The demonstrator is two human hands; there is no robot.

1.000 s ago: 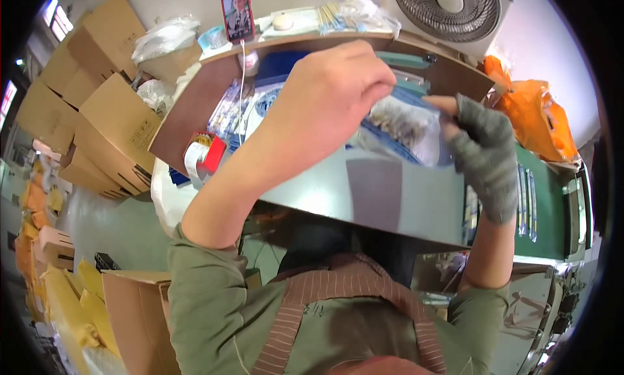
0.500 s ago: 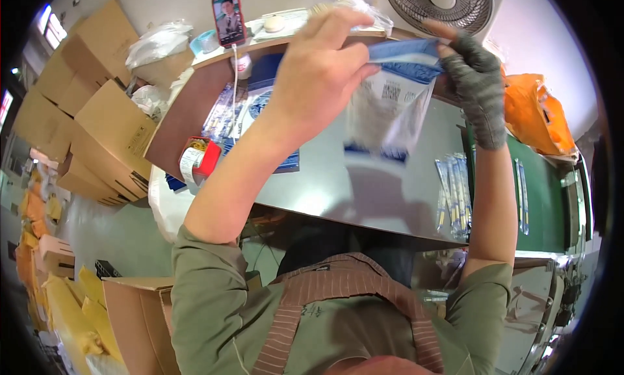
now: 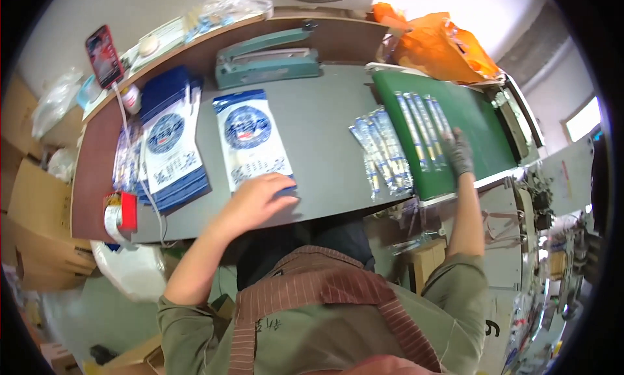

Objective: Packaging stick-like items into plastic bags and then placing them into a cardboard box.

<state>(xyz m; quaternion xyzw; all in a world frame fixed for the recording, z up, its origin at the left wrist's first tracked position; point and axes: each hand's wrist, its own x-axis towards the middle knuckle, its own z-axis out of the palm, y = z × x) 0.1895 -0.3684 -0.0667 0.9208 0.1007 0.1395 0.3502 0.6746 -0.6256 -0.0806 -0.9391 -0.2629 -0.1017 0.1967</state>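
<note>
A white and blue flat pouch lies face up on the grey table. My bare left hand rests over its lower edge, fingers loosely stretched and not gripping it. On the green belt at the right, my gloved right hand is beside a row of slim clear-wrapped packets; its fingers reach forward at the rightmost one, with no hold visible. More such packets lie bunched on the table left of the belt. A stack of the same pouches sits at the left.
A teal hand sealer stands at the table's back. A red tape dispenser is at the left corner, near a phone with a white cable. An orange bag lies behind the belt; cardboard boxes stand at left.
The pouch both hands held up in front of me is no longer in them; a pouch lies flat on the table. My left hand has come down to it, my right onto the belt. The view has turned right.
</note>
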